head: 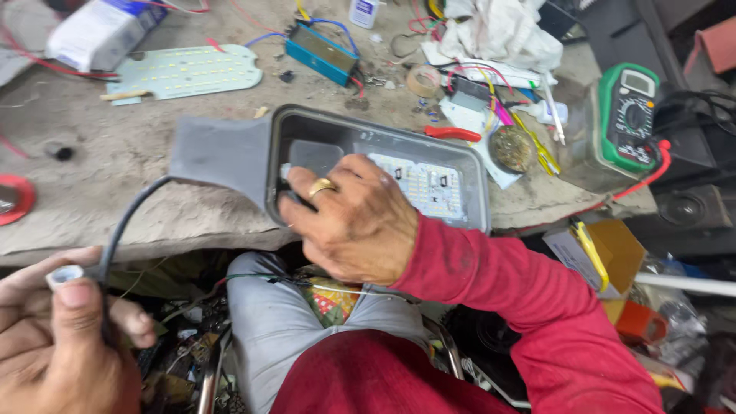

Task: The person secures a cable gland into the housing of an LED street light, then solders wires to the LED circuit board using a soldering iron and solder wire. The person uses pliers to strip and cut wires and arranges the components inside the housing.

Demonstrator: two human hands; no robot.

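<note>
Right hand [349,222], gold ring on one finger, is clamped over the near rim of a grey LED floodlight housing [429,146] sitting at the front edge of the dusty surface [115,153]. White LED board [422,184] is inside the housing, just past the fingers. Left hand [57,337] is down low at the left, pinching a black cable [123,222] that runs up to the housing's grey neck. Green multimeter [629,115] sits off to the right, and a loose LED panel [188,70] lies further back.
</note>
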